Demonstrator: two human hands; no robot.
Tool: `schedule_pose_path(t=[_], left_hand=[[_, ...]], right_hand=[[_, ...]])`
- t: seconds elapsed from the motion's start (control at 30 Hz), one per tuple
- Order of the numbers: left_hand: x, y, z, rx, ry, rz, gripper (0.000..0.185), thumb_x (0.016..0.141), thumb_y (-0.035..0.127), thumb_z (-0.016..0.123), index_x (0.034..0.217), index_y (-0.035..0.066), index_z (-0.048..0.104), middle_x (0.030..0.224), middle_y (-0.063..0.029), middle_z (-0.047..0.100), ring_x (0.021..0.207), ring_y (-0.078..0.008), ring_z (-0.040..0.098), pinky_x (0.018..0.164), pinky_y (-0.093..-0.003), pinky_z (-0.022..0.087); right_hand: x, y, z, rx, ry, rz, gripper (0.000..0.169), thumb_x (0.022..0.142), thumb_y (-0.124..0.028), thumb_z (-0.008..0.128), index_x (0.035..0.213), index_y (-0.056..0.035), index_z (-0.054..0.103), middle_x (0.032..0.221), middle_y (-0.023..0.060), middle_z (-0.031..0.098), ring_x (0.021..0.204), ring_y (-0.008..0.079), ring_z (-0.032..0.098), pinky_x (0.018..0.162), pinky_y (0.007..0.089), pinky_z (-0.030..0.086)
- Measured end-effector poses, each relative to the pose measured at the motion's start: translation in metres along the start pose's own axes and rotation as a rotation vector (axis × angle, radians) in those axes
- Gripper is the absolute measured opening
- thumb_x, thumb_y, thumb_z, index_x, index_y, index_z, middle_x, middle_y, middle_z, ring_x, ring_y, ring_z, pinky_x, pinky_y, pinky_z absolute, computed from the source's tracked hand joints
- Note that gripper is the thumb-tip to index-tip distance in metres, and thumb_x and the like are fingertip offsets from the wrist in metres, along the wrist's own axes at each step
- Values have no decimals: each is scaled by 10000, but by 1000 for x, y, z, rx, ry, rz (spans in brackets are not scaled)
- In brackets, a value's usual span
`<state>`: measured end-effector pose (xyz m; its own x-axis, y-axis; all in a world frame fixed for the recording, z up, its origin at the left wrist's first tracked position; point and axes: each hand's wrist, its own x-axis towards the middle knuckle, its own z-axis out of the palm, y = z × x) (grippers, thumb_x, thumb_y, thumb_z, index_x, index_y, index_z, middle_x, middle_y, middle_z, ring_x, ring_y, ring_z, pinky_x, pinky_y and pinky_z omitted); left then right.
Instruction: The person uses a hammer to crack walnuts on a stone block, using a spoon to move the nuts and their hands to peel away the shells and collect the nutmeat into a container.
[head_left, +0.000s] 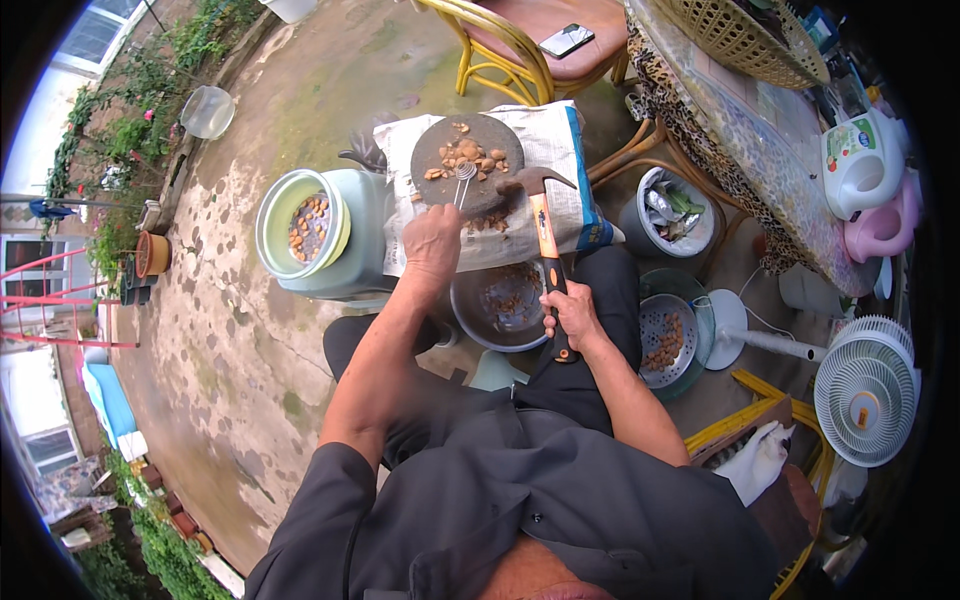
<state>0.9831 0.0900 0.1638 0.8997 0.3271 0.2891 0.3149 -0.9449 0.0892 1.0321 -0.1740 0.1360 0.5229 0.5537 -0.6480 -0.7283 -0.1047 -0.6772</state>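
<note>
My left hand (431, 240) grips the handle of a small spiral wire tool (465, 174), its coiled end resting among pits and cracked shells (469, 154) on a round dark stone slab (427, 146). Whether a pit sits inside the coil is too small to tell. In my right hand (576, 311) is a claw hammer (546, 225) with an orange and black handle. Its head hangs over the slab's right edge. Beneath the slab lies a white woven sack (544, 131), with shell bits at the slab's near side. A metal basin (469, 315) below the sack holds more shell pieces.
Left stands a bowl of kernels (341, 232) on a grey-green plastic support (367, 217). Right are a lined waste bin (637, 225), a colander of pits (651, 311) and a white fan (862, 397). A cat (754, 461) lies on a chair. A covered table (757, 165) borders the right.
</note>
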Motion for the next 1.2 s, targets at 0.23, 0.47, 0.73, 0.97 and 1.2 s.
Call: schedule_pose_path(t=[0.23,0.47,0.73,0.97,1.2], left_hand=[[-1,-15,6,73,-59,54,123,886,171,589,805,80,577,737,-115,623,675,-327,659,564,-451,505],[-46,-27,16,94,-81,-99,143,922,243,605,898,102,593,761,-110,628,675,-336,654,557,-462,487],[-31,-1,5,-72,51,-172,158,931,235,587,840,105,583,759,-114,620,709,-354,646,588,-478,480],[-5,-1,18,9,15,-17,155,889,198,593,792,83,554,739,-123,603,693,-356,650,574,-479,488],[-42,-5,6,16,-95,-170,181,911,250,606,848,81,592,793,-131,633,725,-356,657,623,-481,502]], right_hand=[[-1,-1,0,1,-8,-6,96,836,-71,611,786,-53,531,656,25,518,474,105,506,388,283,424],[1,0,0,-7,-2,-21,90,835,-72,610,790,-42,539,652,31,525,475,108,509,386,284,424],[-2,-2,1,14,-3,-12,90,835,-68,613,788,-44,540,646,28,517,476,102,501,385,277,419],[1,1,0,26,-13,2,86,835,-61,609,786,-45,540,643,29,511,475,107,499,386,285,421],[-1,-2,0,22,-5,-3,87,832,-59,612,785,-40,541,660,35,523,475,113,506,388,286,426]])
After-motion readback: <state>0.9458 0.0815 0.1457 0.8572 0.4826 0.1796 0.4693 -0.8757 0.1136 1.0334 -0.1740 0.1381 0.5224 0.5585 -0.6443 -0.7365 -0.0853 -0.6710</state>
